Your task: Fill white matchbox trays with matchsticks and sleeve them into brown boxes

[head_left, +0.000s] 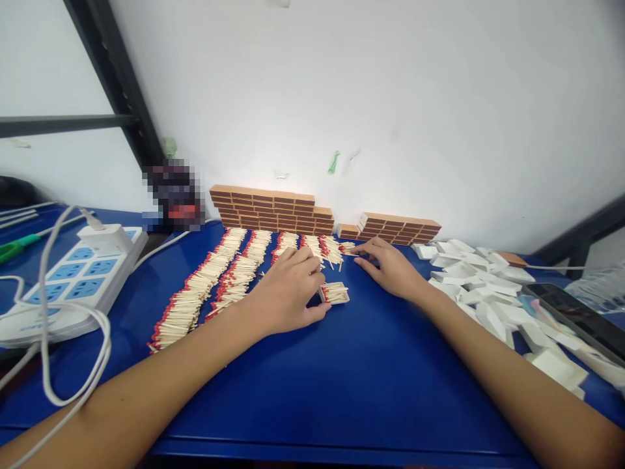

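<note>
A small white matchbox tray (344, 301) with red-tipped matches in it rests on the blue table. My left hand (293, 290) is curled at the tray's left end, its thumb against the near corner and its fingers bent round the far side. Long rows of loose matches (188, 303) lie to the left of and behind that hand. My right hand (388, 266) is beyond the tray, on the right. Its thumb and forefinger close around the stick ends of a small group of matches (347, 248) at the right end of the rows.
Brown matchboxes (273, 212) are stacked along the wall, with a second stack (400, 228) farther right. Several white trays (469, 277) lie heaped at the right beside a phone (576, 316). A power strip (73, 280) with looping white cable stands left on the blue table (361, 391).
</note>
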A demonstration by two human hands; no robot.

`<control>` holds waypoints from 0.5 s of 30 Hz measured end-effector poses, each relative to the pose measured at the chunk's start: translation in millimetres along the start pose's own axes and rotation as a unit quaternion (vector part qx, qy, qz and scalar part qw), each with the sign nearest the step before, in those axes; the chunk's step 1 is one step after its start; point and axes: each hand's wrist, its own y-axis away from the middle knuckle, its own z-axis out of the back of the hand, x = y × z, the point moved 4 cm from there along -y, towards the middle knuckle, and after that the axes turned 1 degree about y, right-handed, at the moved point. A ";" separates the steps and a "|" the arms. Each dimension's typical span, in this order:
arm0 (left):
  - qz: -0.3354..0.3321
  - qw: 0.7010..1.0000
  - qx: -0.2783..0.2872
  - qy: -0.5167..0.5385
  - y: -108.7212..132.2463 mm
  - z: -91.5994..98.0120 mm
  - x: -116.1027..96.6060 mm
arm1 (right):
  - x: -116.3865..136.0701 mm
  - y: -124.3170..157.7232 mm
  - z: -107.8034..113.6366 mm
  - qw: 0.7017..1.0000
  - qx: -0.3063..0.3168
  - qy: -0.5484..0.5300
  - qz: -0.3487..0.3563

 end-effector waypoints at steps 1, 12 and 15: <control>0.000 1.000 0.000 0.000 0.1 0.1 -0.1 | -0.1 -0.1 -0.4 1.000 0.000 -0.002 0.002; 0.002 1.000 0.007 0.001 0.7 1.4 -1.3 | -3.8 -2.5 -5.7 1.000 0.000 -0.003 0.001; 0.003 1.000 0.007 0.002 0.8 1.7 -0.9 | -4.3 -3.2 -6.8 1.000 0.000 0.004 0.003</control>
